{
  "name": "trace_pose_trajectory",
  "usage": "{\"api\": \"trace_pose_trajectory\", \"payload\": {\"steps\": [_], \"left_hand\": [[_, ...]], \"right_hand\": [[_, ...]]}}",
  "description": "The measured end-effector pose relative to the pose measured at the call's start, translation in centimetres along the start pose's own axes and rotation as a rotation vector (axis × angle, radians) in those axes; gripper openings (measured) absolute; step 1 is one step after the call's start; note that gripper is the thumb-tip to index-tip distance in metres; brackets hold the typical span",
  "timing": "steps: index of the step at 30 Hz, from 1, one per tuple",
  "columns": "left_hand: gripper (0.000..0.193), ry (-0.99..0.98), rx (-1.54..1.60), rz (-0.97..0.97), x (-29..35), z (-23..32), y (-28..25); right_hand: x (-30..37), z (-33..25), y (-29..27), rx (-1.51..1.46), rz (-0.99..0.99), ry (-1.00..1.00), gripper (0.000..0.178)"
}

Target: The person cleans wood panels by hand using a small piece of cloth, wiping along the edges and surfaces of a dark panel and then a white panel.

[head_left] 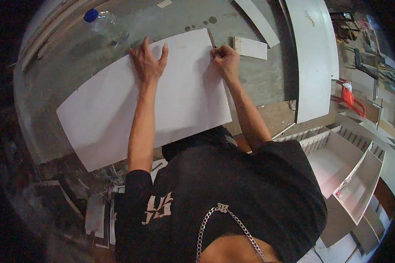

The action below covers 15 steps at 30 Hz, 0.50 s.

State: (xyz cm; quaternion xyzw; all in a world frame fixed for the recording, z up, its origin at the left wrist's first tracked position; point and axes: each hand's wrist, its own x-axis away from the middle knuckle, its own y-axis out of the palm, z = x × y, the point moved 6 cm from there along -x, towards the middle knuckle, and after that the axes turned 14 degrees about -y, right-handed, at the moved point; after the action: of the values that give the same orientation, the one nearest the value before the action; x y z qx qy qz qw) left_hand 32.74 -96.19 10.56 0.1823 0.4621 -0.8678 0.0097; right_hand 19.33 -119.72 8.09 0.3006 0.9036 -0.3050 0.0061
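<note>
Left hand (148,61) lay flat, fingers spread, pressing on white board (145,103) at its far edge. Right hand (225,59) was curled tight at the board's far right corner, pinching something too small to tell. Board lay across grey worktop (259,79); plastic bottle (106,24) far left, small white offcut (251,47) just right.

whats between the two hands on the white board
Only bare surface of the large white flat board lies between the left hand and the right hand, as the head view shows.
</note>
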Motion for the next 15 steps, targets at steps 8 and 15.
{"api": "trace_pose_trajectory", "payload": {"steps": [8,15], "left_hand": [[0.052,-0.001,-0.212,-0.066,-0.4,0.2,-0.4],[0.043,-0.011,-0.142,0.026,-0.3,-0.1,0.0]], "right_hand": [[2.4,1.7,0.3,-0.062,-0.085,0.170,0.018],[7.6,1.3,-2.2,-0.047,-0.046,0.032,0.011]]}}
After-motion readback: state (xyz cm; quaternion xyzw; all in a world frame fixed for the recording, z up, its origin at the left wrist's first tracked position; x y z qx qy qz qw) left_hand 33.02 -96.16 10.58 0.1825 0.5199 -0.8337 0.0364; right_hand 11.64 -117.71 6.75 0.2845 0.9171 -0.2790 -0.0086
